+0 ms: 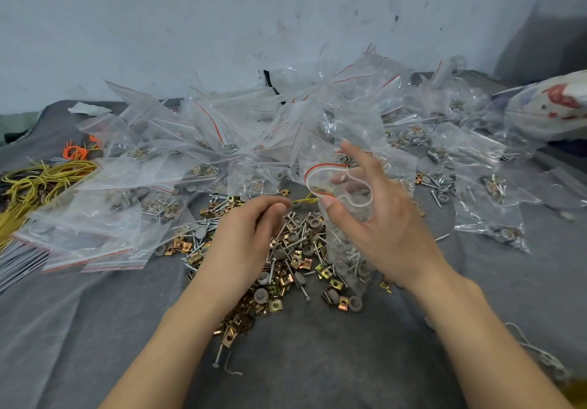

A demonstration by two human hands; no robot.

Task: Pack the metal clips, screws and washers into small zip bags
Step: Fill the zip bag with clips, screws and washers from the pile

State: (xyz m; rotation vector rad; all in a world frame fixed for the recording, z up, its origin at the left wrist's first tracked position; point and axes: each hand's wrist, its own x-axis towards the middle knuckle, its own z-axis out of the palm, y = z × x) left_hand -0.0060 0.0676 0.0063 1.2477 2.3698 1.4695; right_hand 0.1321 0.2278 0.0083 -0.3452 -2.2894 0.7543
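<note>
A loose heap of brass-coloured metal clips, long screws and grey washers [295, 256] lies on the grey cloth [317, 361] in front of me. My right hand [378, 221] holds a small clear zip bag [346, 249] upright over the heap, thumb and fingers spreading its red-lined mouth open; screws and washers show inside it. My left hand [251, 230] hovers over the heap just left of the bag's mouth, fingers curled together toward the thumb. Whether it holds any parts is hidden.
A big pile of filled zip bags [241, 141] spreads across the back and right. A stack of flat empty bags [85, 249] lies at left, by yellow cords [35, 183] and orange ties [74, 151]. A grey wall rises behind.
</note>
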